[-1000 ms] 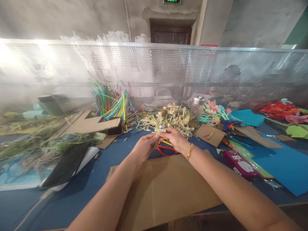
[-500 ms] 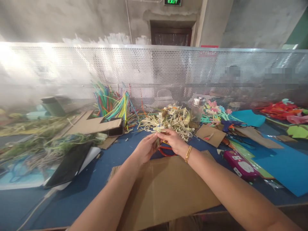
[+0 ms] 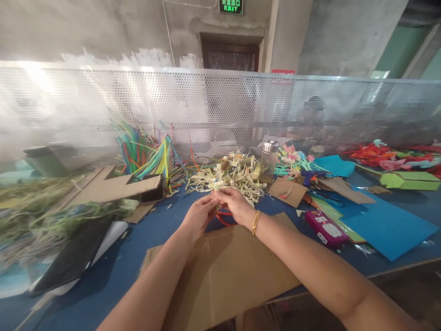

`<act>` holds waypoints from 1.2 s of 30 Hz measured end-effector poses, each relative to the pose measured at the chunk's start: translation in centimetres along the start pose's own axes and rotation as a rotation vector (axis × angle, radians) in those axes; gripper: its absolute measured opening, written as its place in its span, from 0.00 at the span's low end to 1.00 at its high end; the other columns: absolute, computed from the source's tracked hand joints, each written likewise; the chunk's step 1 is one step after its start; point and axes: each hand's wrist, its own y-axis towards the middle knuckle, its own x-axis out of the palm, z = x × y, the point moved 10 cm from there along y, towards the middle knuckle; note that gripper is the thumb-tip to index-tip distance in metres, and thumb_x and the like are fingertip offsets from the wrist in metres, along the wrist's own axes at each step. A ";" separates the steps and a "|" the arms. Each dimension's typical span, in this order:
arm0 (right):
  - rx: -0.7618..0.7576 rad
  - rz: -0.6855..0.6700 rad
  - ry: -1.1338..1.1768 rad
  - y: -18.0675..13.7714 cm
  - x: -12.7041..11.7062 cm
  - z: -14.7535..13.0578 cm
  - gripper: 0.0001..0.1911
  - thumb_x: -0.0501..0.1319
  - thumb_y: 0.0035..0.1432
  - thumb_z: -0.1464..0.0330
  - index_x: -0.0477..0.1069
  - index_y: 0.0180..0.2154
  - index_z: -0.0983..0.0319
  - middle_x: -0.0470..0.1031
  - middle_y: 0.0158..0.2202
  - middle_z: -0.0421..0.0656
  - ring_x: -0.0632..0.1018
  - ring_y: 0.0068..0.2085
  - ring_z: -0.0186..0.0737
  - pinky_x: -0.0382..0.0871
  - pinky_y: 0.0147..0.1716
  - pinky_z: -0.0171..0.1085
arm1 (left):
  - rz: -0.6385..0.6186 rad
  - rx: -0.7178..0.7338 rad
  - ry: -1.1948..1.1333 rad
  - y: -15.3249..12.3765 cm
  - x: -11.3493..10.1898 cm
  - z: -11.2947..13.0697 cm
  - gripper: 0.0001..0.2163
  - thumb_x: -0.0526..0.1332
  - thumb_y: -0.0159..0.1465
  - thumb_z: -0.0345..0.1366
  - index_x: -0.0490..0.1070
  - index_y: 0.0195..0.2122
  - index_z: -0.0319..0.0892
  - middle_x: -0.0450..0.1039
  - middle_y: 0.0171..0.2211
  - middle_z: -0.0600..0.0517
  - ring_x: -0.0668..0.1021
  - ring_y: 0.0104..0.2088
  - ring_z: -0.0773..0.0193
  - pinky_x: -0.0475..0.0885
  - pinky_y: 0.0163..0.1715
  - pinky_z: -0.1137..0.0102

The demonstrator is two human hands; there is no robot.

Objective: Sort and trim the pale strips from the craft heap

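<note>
My left hand [image 3: 199,212] and my right hand [image 3: 237,206] meet above the far edge of a brown cardboard sheet [image 3: 230,271]. Their fingertips pinch a small pale strip piece [image 3: 217,184] with a bit of blue on it; its exact kind is too small to make out. A gold chain bracelet [image 3: 255,223] circles my right wrist. Just beyond my fingers lies a heap of curled cream-coloured strips [image 3: 237,168]. Something red and thin [image 3: 225,219] shows on the table beneath my hands, partly covered by them.
Behind the heap stand a lidded glass bottle [image 3: 268,163] and bundled colourful pipe cleaners [image 3: 141,151]. Cut cardboard [image 3: 113,186] and a black flat object [image 3: 76,257] lie left. On the right are a purple case [image 3: 325,228] and blue sheets [image 3: 389,225]. A perforated metal screen [image 3: 193,105] runs across the back.
The view has turned slightly to the right, so the table things sit further left. Both hands stay together, still pinching the pale strip piece.
</note>
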 end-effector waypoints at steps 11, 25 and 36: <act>-0.103 0.145 0.060 1.8 -4.0 -1.7 0.20 0.71 0.41 0.54 0.76 0.32 0.62 0.75 0.28 0.39 0.69 0.26 0.29 0.62 0.26 0.32 | -0.034 -0.141 0.281 -0.8 0.8 -1.2 0.13 0.73 0.46 0.42 0.79 0.28 0.38 0.79 0.29 0.45 0.73 0.24 0.69 0.64 0.23 0.75; -0.200 0.064 -0.249 1.3 -2.4 -1.7 0.14 0.71 0.40 0.61 0.72 0.28 0.62 0.77 0.27 0.40 0.76 0.31 0.36 0.68 0.35 0.36 | 0.135 0.205 0.237 -0.3 -0.8 2.5 0.20 0.72 0.46 0.46 0.79 0.39 0.43 0.79 0.40 0.47 0.77 0.39 0.59 0.68 0.38 0.69; 0.018 -0.196 -0.495 -0.1 0.5 1.9 0.16 0.71 0.42 0.56 0.74 0.23 0.62 0.77 0.23 0.41 0.72 0.23 0.34 0.66 0.26 0.34 | 0.276 0.235 -0.082 0.0 -3.8 3.4 0.16 0.76 0.41 0.41 0.73 0.24 0.39 0.71 0.24 0.54 0.72 0.27 0.70 0.66 0.27 0.75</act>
